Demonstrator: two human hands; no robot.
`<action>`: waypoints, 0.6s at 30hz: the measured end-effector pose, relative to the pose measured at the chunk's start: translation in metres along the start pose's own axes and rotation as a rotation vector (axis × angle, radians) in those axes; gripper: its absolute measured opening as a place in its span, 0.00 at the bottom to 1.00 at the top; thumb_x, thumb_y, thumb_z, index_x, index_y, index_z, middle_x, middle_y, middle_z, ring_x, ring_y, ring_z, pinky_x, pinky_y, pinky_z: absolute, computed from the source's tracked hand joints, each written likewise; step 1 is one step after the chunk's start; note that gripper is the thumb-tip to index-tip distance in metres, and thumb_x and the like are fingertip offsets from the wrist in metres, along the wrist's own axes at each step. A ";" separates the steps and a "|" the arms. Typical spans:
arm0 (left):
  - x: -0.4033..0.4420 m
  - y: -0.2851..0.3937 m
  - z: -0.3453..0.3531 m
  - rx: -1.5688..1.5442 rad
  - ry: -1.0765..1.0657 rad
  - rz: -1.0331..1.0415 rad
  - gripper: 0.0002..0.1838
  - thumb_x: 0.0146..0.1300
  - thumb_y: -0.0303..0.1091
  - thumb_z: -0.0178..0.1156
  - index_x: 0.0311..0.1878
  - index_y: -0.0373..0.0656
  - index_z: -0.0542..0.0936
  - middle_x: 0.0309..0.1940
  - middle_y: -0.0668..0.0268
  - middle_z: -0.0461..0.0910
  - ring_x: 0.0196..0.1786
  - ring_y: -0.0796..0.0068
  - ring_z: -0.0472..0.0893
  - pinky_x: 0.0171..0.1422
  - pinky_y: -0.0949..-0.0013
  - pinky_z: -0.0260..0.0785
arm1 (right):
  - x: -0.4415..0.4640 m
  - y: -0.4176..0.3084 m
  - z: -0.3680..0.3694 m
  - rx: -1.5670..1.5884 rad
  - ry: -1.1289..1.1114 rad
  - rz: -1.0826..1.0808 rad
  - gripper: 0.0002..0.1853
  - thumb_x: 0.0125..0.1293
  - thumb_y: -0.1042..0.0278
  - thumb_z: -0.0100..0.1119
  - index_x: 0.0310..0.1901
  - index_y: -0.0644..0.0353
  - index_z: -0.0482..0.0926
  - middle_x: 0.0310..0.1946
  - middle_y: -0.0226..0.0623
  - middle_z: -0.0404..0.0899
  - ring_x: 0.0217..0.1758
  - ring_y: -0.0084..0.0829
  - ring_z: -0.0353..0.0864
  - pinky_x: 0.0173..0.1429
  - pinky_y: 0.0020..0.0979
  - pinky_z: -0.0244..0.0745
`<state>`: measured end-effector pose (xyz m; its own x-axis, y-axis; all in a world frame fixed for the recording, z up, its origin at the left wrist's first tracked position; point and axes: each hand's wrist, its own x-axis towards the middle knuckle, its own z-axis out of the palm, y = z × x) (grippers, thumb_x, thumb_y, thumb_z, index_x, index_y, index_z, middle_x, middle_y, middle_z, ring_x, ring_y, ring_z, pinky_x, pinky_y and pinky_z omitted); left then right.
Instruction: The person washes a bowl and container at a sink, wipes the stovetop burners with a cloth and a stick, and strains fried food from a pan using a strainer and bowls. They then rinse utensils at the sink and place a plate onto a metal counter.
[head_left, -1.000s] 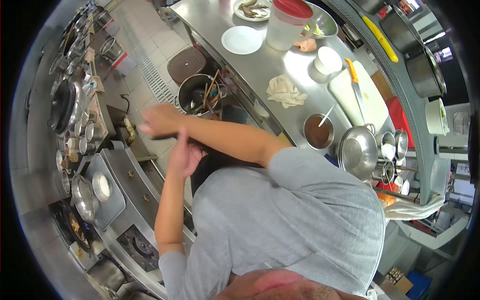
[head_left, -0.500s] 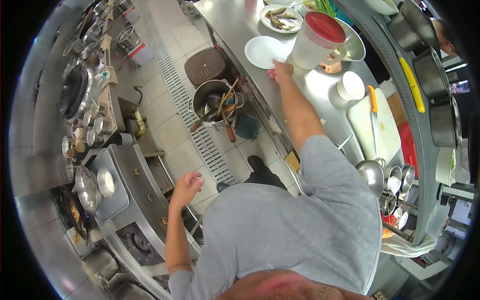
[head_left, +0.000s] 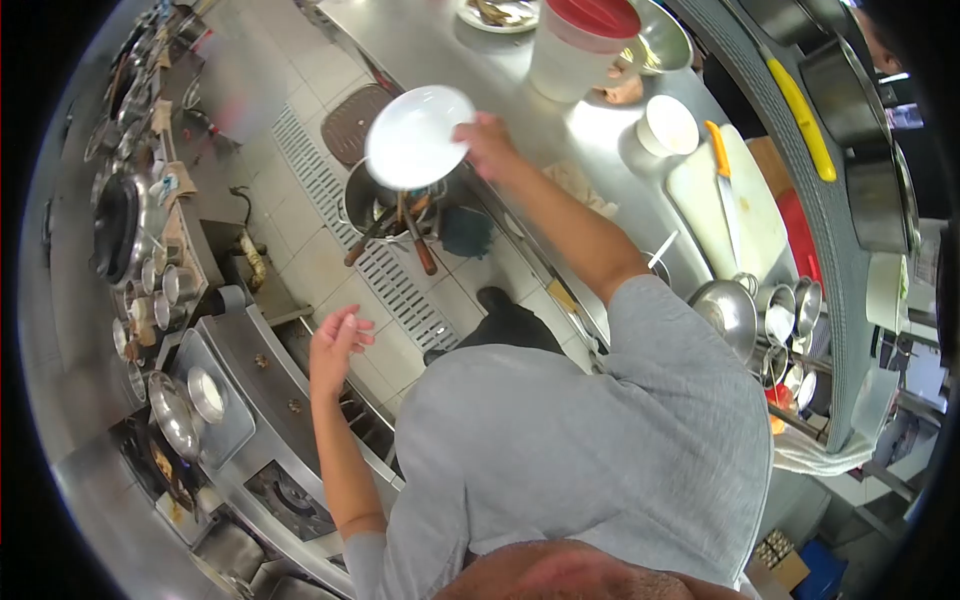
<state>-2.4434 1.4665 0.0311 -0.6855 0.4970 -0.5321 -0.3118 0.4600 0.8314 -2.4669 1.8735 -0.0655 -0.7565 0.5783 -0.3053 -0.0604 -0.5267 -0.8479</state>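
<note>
A white plate [head_left: 418, 136] is in my right hand [head_left: 487, 147], which grips its right edge. The plate hangs in the air past the steel table's edge, over a large pot [head_left: 354, 196] of long-handled tools on the floor. Over the floor by the stove counter, my left hand [head_left: 340, 342] has its fingers apart and holds nothing. A pitcher with a red lid [head_left: 575, 50] stands on the table right of the plate.
On the steel table [head_left: 440, 45] are a white bowl [head_left: 668, 126], a cutting board [head_left: 765, 215] with an orange-handled knife [head_left: 724, 180], and a cloth [head_left: 580, 190]. The stove counter [head_left: 240, 360] runs along the left, with a pan [head_left: 172, 415].
The white plate has come off the table and moved left in my right hand. My left hand stays on the left, its fingers now more spread.
</note>
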 end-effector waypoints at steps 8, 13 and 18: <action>-0.003 -0.009 0.006 -0.849 -0.155 0.114 0.26 0.77 0.43 0.52 0.67 0.31 0.68 0.54 0.53 0.81 0.50 0.64 0.83 0.53 0.64 0.76 | -0.126 -0.032 0.083 -0.261 -0.619 0.260 0.14 0.50 0.77 0.62 0.40 0.70 0.82 0.32 0.37 0.84 0.32 0.26 0.80 0.36 0.30 0.76; -0.070 -0.021 0.013 -0.755 0.171 0.076 0.28 0.68 0.32 0.62 0.67 0.30 0.68 0.61 0.54 0.78 0.62 0.62 0.79 0.68 0.58 0.71 | -0.152 -0.014 0.113 -0.434 -0.934 0.308 0.13 0.61 0.71 0.62 0.46 0.66 0.82 0.35 0.31 0.83 0.37 0.21 0.81 0.41 0.28 0.78; -0.153 -0.057 0.015 -0.626 0.358 0.068 0.25 0.64 0.36 0.66 0.60 0.31 0.77 0.53 0.58 0.83 0.55 0.67 0.81 0.63 0.63 0.73 | -0.195 0.056 0.120 -0.382 -0.983 0.476 0.20 0.77 0.59 0.52 0.55 0.71 0.79 0.48 0.36 0.83 0.49 0.24 0.80 0.56 0.28 0.74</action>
<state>-2.3102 1.3752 0.0624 -0.8569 0.1887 -0.4798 -0.5054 -0.1241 0.8539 -2.4007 1.6561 -0.0015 -0.8401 -0.4508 -0.3017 0.4403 -0.2416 -0.8647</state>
